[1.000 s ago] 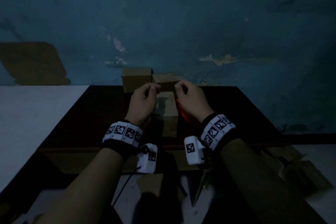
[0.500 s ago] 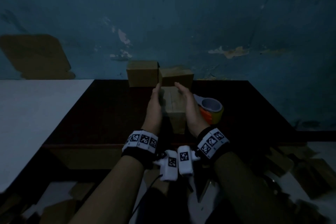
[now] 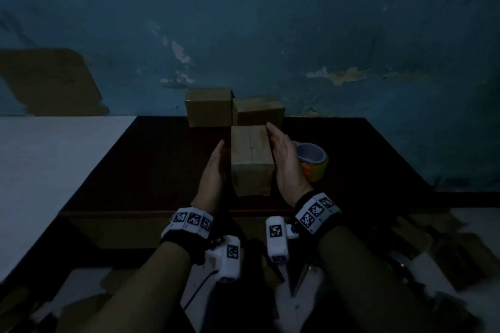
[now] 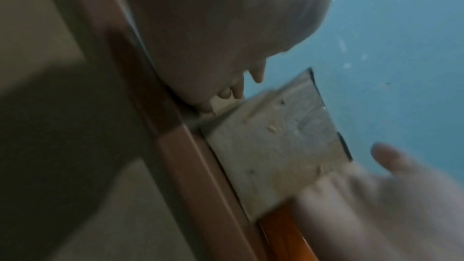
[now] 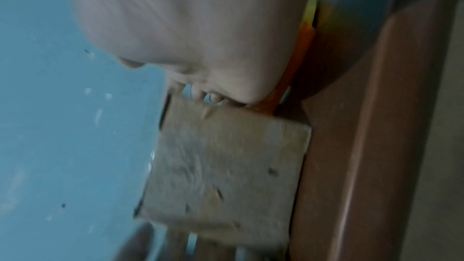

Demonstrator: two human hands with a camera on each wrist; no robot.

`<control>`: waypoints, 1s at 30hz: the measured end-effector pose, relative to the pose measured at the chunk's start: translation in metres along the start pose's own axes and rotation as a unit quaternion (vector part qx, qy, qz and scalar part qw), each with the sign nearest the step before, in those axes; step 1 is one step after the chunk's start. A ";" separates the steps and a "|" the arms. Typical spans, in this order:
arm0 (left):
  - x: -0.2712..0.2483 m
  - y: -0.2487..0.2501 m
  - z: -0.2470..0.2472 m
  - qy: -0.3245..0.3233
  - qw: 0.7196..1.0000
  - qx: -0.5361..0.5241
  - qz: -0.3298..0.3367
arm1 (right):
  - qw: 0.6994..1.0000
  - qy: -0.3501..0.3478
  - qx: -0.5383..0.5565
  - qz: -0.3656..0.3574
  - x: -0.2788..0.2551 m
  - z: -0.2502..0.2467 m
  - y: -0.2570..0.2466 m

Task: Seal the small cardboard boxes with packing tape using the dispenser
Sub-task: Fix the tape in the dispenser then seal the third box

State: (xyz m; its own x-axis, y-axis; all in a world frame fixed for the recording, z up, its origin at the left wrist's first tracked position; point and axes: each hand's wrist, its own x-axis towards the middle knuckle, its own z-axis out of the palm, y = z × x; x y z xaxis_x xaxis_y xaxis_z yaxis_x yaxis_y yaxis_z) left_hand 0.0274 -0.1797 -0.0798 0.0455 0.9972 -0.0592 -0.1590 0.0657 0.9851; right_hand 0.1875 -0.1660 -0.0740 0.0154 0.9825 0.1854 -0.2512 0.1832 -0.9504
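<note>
At the near middle of the dark table, the small cardboard box is flanked by the flat-fingered left hand and right hand, neither closed round it; judged light, crushable, best steadied by its side walls.

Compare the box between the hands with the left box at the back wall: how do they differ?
The near box sits mid-table between the left hand and right hand; the back box stands by the wall, untouched. The near box shows a bare centre seam on top; the back box's top is barely in view, so no seam can be made out. The tape dispenser lies beside the near box, not the back one. Both are small brown cardboard, flaps closed.
</note>
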 end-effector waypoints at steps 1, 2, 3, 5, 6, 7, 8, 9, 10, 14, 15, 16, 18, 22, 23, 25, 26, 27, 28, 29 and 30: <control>0.000 0.001 -0.008 0.015 0.999 0.034 0.023 | 1.000 0.001 -0.014 -0.008 0.000 -0.004 0.000; -0.002 0.005 -0.014 0.022 0.998 0.047 0.037 | 0.999 -0.004 -0.032 -0.013 0.000 -0.008 0.000; -0.005 0.009 -0.019 0.017 0.998 0.049 0.047 | 0.999 -0.011 -0.047 -0.015 0.000 -0.013 0.000; -0.011 0.019 -0.028 -0.009 0.996 0.063 0.066 | 0.998 -0.021 -0.060 -0.003 -0.003 -0.023 0.003; -0.013 0.022 -0.030 -0.027 0.994 0.081 0.072 | 0.998 -0.023 -0.065 0.002 -0.005 -0.027 0.004; -0.013 0.026 -0.032 -0.049 0.990 0.100 0.082 | 0.997 -0.029 -0.068 0.007 -0.008 -0.030 0.005; -0.013 0.029 -0.033 -0.074 0.986 0.116 0.090 | 0.997 -0.035 -0.070 0.014 -0.010 -0.032 0.005; -0.012 0.031 -0.035 -0.093 0.982 0.130 0.100 | 0.996 -0.041 -0.075 0.021 -0.012 -0.033 0.005; -0.011 0.031 -0.035 -0.106 0.978 0.147 0.107 | 0.995 -0.046 -0.084 0.026 -0.015 -0.033 0.004; -0.007 0.028 -0.034 -0.114 0.969 0.176 0.129 | 0.990 -0.070 -0.122 0.019 -0.020 -0.034 0.000; -0.007 0.027 -0.034 -0.113 0.970 0.172 0.127 | 0.990 -0.074 -0.122 0.019 -0.020 -0.034 -0.001; -0.007 0.026 -0.035 -0.113 0.971 0.168 0.123 | 0.989 -0.077 -0.121 0.022 -0.020 -0.034 -0.001; -0.007 0.024 -0.037 -0.124 0.973 0.160 0.109 | 0.989 -0.085 -0.116 0.028 -0.019 -0.036 -0.001; -0.008 0.019 -0.042 -0.140 0.973 0.159 0.094 | 0.987 -0.107 -0.118 0.001 -0.021 -0.036 -0.003; -0.009 0.018 -0.042 -0.140 0.973 0.157 0.092 | 0.987 -0.108 -0.123 -0.005 -0.021 -0.036 -0.004; -0.010 0.019 -0.039 -0.130 0.971 0.168 0.107 | 0.986 -0.111 -0.126 -0.009 -0.021 -0.036 -0.004; -0.010 0.019 -0.038 -0.122 0.969 0.178 0.118 | 0.985 -0.111 -0.129 -0.009 -0.020 -0.037 -0.002; -0.010 0.019 -0.037 -0.115 0.967 0.187 0.127 | 0.985 -0.110 -0.136 -0.009 -0.019 -0.039 0.000; -0.010 0.019 -0.035 -0.110 0.966 0.194 0.132 | 0.983 -0.108 -0.145 -0.008 -0.017 -0.040 0.002; -0.010 0.019 -0.034 -0.107 0.965 0.199 0.134 | 0.982 -0.105 -0.154 -0.009 -0.016 -0.041 0.004; -0.010 0.018 -0.033 -0.106 0.964 0.202 0.135 | 0.981 -0.103 -0.162 -0.010 -0.014 -0.041 0.006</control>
State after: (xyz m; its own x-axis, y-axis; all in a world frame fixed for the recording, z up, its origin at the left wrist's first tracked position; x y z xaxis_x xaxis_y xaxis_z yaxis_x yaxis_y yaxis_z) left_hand -0.0086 -0.1875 -0.0664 0.2640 0.9434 0.2008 0.2011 -0.2574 0.9451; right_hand 0.2259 -0.1777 -0.0924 -0.1871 0.9573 0.2204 0.0678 0.2364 -0.9693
